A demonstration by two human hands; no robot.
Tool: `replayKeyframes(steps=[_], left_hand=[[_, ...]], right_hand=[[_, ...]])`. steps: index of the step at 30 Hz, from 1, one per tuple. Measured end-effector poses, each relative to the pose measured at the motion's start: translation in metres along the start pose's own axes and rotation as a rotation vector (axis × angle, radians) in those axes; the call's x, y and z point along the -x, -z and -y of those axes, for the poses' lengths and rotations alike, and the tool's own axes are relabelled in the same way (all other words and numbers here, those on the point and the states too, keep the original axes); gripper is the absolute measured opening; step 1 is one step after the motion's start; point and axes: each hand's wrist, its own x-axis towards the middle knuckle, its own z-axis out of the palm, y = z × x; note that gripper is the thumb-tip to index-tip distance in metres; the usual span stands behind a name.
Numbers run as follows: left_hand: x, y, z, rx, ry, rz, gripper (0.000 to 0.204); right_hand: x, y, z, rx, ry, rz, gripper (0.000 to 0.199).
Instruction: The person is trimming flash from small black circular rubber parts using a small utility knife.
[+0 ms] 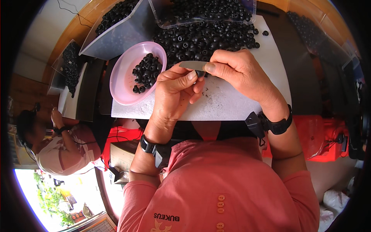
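1. Bench (239, 110) is showing a pale, speckled top, with its front edge running just before the person's body; dark crumbs (205, 94) are lying between the hands and that edge.
2. Left hand (170, 87) is reaching over the middle of the bench, its thumb and fingers (198, 86) gripping a small black piece (200, 73), partly hidden, above the surface.
3. Right hand (243, 73) is coming in from the right edge's side, thumb and fingers pinching a grey blade (193, 64), which is lying across the top of the piece.
4. Pink bowl (117, 83) is sitting by the left edge, near the front left corner, with black pieces (148, 69) gathering toward its right side.
5. Large heap (208, 38) of similar rounded pieces is covering the far half; one stray piece (265, 33) is resting toward the far right corner.
6. Clear bin (168, 26) is standing along the far edge, and another bin (119, 40) is slanting by the far left corner, both holding more pieces.
7. Beyond the left edge, a co-worker (63, 152) is sitting beside a second pale bench (71, 104) bearing a dark heap (71, 65).
8. Below, a cardboard box (120, 156) is standing near a bright opening showing green plants (54, 193).
9. Red plastic furniture (328, 135) is standing off the front right corner, with whitish bags (335, 200) lying lower down.
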Motion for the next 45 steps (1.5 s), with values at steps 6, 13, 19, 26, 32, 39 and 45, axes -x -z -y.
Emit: replayKeyframes(steps=[6, 13, 19, 26, 32, 39, 45], left_hand=[[0.001, 0.001, -0.001, 0.018, 0.046, 0.028, 0.017], [0.006, 0.005, 0.0, 0.102, 0.112, 0.067, 0.022], [0.007, 0.01, -0.042, -0.368, -0.185, -0.251, 0.019], [0.009, 0.059, -0.09, -1.551, -0.591, -0.335, 0.027], [0.027, -0.005, -0.138, -0.669, -0.554, 0.159, 0.026], [0.052, -0.058, -0.162, -1.089, -0.801, 0.592, 0.022], [0.052, -0.058, -0.156, -1.147, -0.841, 0.611, 0.018]], right_hand=[[0.001, 0.002, 0.001, 0.026, 0.014, 0.032, 0.028], [0.003, -0.001, -0.006, -0.026, 0.122, 0.091, 0.026], [-0.001, 0.008, -0.003, -0.233, -0.057, -0.161, 0.025], [-0.003, 0.005, 0.003, -0.243, -0.131, -0.206, 0.034], [-0.004, 0.01, -0.003, -0.252, -0.164, -0.343, 0.035], [-0.005, 0.01, -0.001, -0.255, -0.219, -0.358, 0.032], [-0.007, 0.01, -0.001, -0.261, -0.232, -0.322, 0.033]])
